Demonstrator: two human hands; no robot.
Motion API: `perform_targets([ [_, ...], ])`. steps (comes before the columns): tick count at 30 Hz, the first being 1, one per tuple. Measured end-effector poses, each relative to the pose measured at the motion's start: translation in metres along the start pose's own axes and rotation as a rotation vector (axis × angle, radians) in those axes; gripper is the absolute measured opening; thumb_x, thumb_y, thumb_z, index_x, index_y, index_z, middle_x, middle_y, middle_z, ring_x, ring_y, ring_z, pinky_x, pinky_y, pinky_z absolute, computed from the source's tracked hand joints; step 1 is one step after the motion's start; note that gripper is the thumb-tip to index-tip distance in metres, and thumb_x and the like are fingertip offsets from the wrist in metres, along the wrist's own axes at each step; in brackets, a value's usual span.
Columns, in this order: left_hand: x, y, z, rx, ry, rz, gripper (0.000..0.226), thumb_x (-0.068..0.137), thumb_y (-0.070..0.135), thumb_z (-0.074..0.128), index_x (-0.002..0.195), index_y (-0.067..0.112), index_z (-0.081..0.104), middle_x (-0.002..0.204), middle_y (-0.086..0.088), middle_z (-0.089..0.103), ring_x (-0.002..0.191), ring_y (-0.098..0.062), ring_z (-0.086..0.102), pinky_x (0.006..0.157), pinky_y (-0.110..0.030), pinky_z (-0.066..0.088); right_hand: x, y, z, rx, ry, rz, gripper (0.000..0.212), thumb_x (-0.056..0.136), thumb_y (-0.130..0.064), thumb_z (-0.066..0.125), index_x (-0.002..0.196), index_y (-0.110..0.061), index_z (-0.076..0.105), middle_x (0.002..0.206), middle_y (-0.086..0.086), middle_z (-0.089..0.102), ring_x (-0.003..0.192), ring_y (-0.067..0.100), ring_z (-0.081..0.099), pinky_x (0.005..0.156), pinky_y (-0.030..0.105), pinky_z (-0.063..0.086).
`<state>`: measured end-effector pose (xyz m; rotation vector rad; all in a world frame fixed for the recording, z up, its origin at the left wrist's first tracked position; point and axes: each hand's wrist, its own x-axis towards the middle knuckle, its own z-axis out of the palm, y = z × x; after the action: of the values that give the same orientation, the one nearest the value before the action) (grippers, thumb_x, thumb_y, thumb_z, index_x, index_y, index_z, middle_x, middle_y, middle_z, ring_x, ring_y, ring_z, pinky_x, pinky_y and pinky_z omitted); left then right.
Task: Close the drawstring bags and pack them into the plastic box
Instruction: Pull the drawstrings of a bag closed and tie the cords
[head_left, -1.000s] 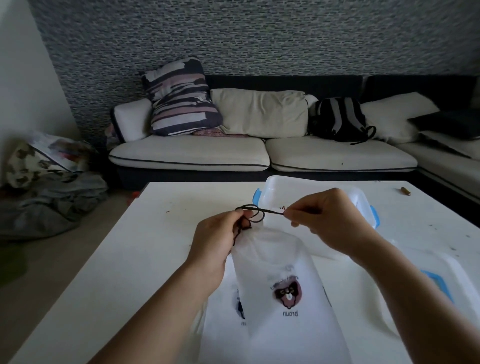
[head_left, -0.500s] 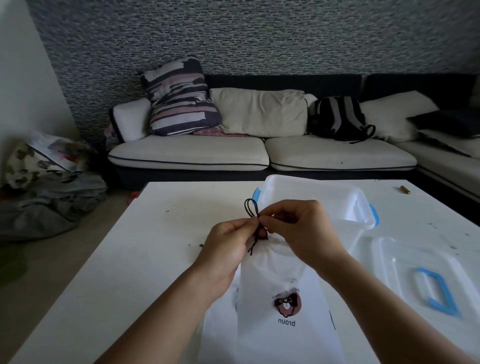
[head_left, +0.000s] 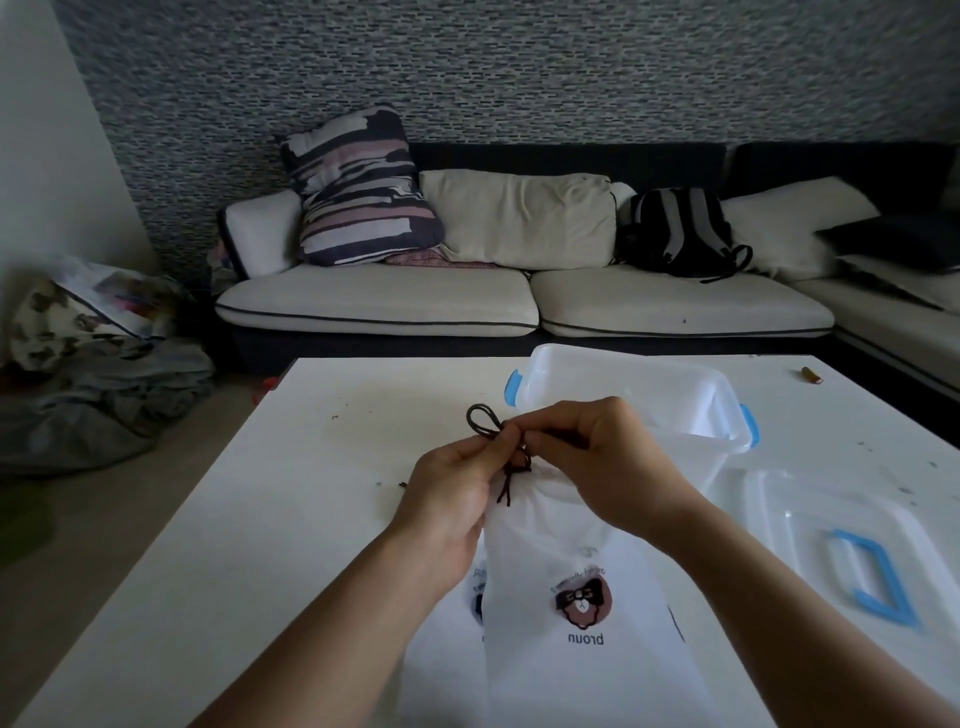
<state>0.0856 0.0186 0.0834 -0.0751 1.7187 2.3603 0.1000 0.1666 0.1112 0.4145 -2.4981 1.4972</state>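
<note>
Hands: left hand and right hand both pinch dark drawstring | white bag neck gathered | plastic box just beyond, far side.

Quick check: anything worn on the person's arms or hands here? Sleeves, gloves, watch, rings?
Nothing visible. The left hand and right hand are bare, no gloves. Both forearms are uncovered up to the frame edge, with no sleeves, watch or bands. No rings show, though the light is dim.

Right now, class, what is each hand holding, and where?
Both the left hand and right hand pinch the dark cord at the white bag's gathered neck.
</note>
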Motion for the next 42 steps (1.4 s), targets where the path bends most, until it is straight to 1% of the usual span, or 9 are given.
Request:
perform_targets([
  [3, -0.001, 0.003, 0.0, 0.027, 0.0, 0.053, 0.023, 0.093, 0.023, 0.066, 0.085, 0.006, 0.078, 0.09, -0.013, 0.076, 0.085, -0.027, 0.072, 0.078, -0.034, 0.055, -0.001, -0.002, -0.001, 0.086, 0.058, 0.057, 0.015, 0.089, -0.005, 0.071, 0.099, -0.014, 0.078, 0.079, -0.004, 0.077, 0.07, 0.002, 0.07, 0.066, 0.01, 0.049],
  [8, -0.001, 0.004, 0.003, 0.05, -0.014, 0.12, 0.021, 0.096, 0.022, 0.063, 0.098, 0.009, 0.079, 0.1, -0.013, 0.077, 0.102, -0.028, 0.072, 0.098, -0.039, 0.054, -0.004, -0.003, 0.002, 0.019, 0.178, 0.012, 0.011, 0.078, -0.009, 0.083, 0.083, -0.018, 0.082, 0.071, -0.011, 0.076, 0.066, 0.001, 0.071, 0.063, 0.009, 0.048],
  [15, -0.003, 0.003, 0.003, 0.16, 0.013, 0.215, 0.024, 0.097, 0.022, 0.06, 0.088, 0.013, 0.081, 0.09, -0.013, 0.077, 0.086, -0.021, 0.073, 0.078, -0.026, 0.056, -0.005, -0.004, 0.006, 0.066, 0.164, 0.103, 0.01, 0.081, -0.009, 0.079, 0.081, -0.019, 0.082, 0.07, -0.009, 0.075, 0.064, 0.0, 0.069, 0.061, 0.01, 0.048],
  [19, -0.001, 0.0, 0.0, 0.259, 0.009, 0.259, 0.027, 0.097, 0.025, 0.059, 0.084, 0.014, 0.08, 0.091, -0.021, 0.073, 0.081, -0.022, 0.068, 0.08, -0.033, 0.052, -0.006, -0.006, 0.007, 0.172, 0.169, 0.191, 0.007, 0.078, -0.008, 0.082, 0.077, -0.015, 0.081, 0.069, -0.004, 0.075, 0.058, 0.0, 0.065, 0.057, 0.008, 0.044],
  [22, 0.002, -0.002, -0.002, 0.316, 0.011, 0.309, 0.029, 0.097, 0.024, 0.061, 0.076, 0.011, 0.077, 0.072, -0.014, 0.07, 0.071, -0.016, 0.06, 0.073, -0.034, 0.046, -0.007, -0.006, 0.009, 0.242, 0.199, 0.239, 0.007, 0.077, -0.007, 0.083, 0.078, -0.011, 0.078, 0.068, 0.0, 0.075, 0.053, 0.001, 0.062, 0.052, 0.009, 0.043],
  [27, 0.005, 0.0, -0.007, 0.416, -0.037, 0.38, 0.028, 0.098, 0.017, 0.06, 0.078, 0.013, 0.078, 0.075, -0.008, 0.075, 0.072, -0.013, 0.064, 0.072, -0.03, 0.048, -0.005, -0.005, 0.005, 0.225, 0.124, 0.261, 0.049, 0.078, -0.013, 0.084, 0.115, -0.035, 0.062, 0.064, 0.0, 0.073, 0.049, 0.007, 0.052, 0.051, 0.017, 0.042],
  [30, 0.006, 0.006, -0.014, 0.486, -0.118, 0.361, 0.034, 0.099, 0.017, 0.059, 0.068, 0.014, 0.073, 0.064, 0.0, 0.063, 0.064, -0.012, 0.053, 0.064, -0.027, 0.04, -0.003, -0.002, -0.001, 0.208, 0.06, 0.248, 0.025, 0.079, -0.009, 0.082, 0.102, -0.018, 0.076, 0.061, -0.003, 0.07, 0.048, 0.004, 0.051, 0.053, 0.016, 0.041],
  [36, 0.006, 0.004, -0.01, 0.378, -0.038, 0.337, 0.031, 0.097, 0.016, 0.061, 0.07, 0.013, 0.075, 0.077, -0.017, 0.072, 0.073, -0.019, 0.062, 0.075, -0.032, 0.049, -0.003, 0.0, 0.001, 0.25, 0.168, 0.208, 0.007, 0.082, -0.003, 0.079, 0.085, -0.009, 0.08, 0.062, -0.002, 0.071, 0.043, 0.001, 0.047, 0.048, 0.012, 0.039],
  [42, 0.007, 0.002, -0.009, 0.336, -0.018, 0.31, 0.028, 0.099, 0.013, 0.059, 0.078, 0.012, 0.077, 0.082, -0.007, 0.076, 0.08, -0.014, 0.07, 0.079, -0.024, 0.054, -0.002, -0.003, 0.001, 0.232, 0.169, 0.232, 0.031, 0.081, -0.012, 0.081, 0.108, -0.02, 0.069, 0.064, 0.0, 0.072, 0.046, 0.008, 0.051, 0.053, 0.018, 0.043],
])
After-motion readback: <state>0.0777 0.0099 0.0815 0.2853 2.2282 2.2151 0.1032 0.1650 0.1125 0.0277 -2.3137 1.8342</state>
